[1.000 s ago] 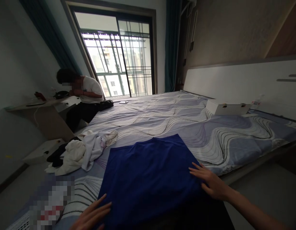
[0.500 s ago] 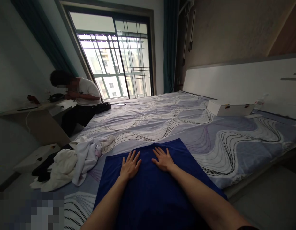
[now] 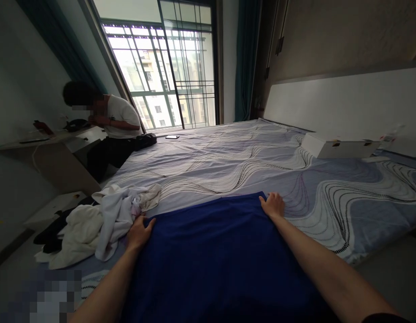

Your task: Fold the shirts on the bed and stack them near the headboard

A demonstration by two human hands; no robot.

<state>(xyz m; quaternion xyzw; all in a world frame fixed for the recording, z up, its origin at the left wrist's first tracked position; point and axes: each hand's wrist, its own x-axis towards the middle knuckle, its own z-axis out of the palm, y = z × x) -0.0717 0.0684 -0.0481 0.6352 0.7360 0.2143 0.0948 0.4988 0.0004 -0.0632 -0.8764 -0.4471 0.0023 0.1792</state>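
Observation:
A dark blue cloth (image 3: pixel 214 251) lies spread flat on the bed (image 3: pixel 228 166) right in front of me. My left hand (image 3: pixel 139 232) is at its far left corner, fingers closed on the cloth edge. My right hand (image 3: pixel 273 205) is at the far right corner, fingers curled on that corner. Both my forearms stretch out over the cloth.
A heap of white and dark clothes (image 3: pixel 93 220) lies just left of the cloth. A white box (image 3: pixel 339 146) sits near the headboard. A phone (image 3: pixel 172 137) lies at the bed's far side. A person (image 3: pixel 107 130) sits at a desk (image 3: pixel 49 152) by the window.
My hands moved apart from the middle of the blue cloth to its two far corners and closed on them. The view tilted a little lower and closer.

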